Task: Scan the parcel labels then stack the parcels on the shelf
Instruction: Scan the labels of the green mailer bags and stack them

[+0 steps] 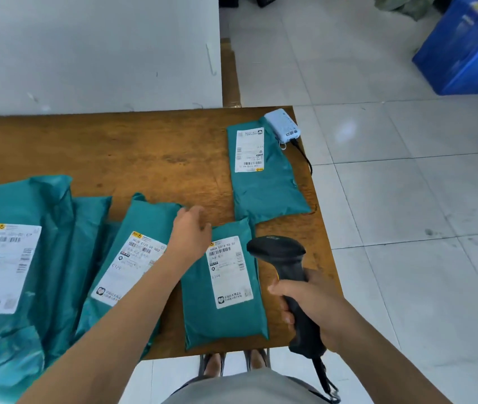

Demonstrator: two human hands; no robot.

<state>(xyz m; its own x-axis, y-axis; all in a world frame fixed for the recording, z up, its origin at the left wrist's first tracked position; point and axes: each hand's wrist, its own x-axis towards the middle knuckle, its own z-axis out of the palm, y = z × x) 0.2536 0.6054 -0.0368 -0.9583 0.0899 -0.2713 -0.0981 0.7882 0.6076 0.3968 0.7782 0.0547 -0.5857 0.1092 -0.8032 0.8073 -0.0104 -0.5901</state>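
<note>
Parcels in teal mailers lie label-up on the wooden surface [150,147]: the nearest parcel [226,313] sits by the front edge, a tilted parcel [132,258] just left of it, a large parcel [7,258] at far left, and a far parcel [264,182] by the right edge beside a pale blue power bank [283,126]. From the head view I see my left hand [192,228], loosely open and holding nothing, over the gap between the tilted and nearest parcels. My right hand [313,304] is wrapped around the black scanner [287,269], its head above the nearest parcel's label [230,272].
</note>
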